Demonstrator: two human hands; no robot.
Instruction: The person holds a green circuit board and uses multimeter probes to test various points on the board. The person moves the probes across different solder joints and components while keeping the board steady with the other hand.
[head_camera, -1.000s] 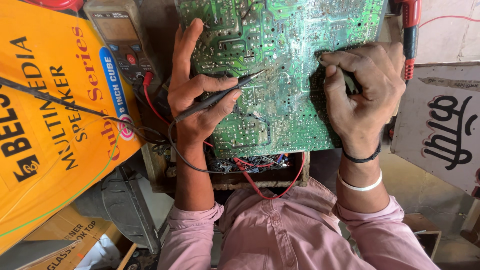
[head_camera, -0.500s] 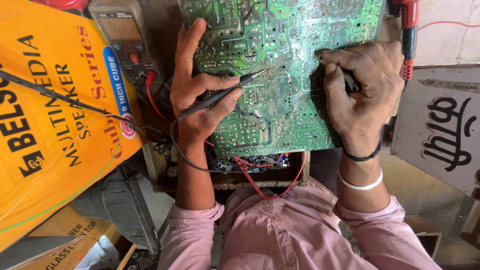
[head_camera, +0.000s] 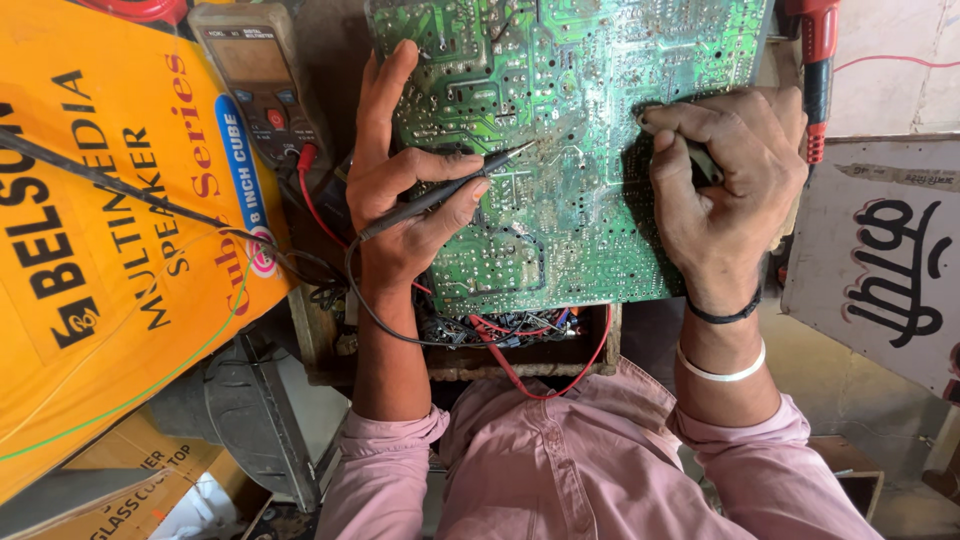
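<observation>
— While the green circuit board (head_camera: 570, 150) is lying solder-side up over the wooden frame (head_camera: 520, 365), why is the left hand (head_camera: 410, 215) pinching that black probe (head_camera: 440, 192)?

— It is aiming the tip at the solder joints; the right hand (head_camera: 725, 190) is curling closed around something I cannot make out, with the multimeter (head_camera: 262, 80) sitting nearby.

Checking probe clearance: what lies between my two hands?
In the head view, only the green circuit board and the black probe tip touching it.
</observation>
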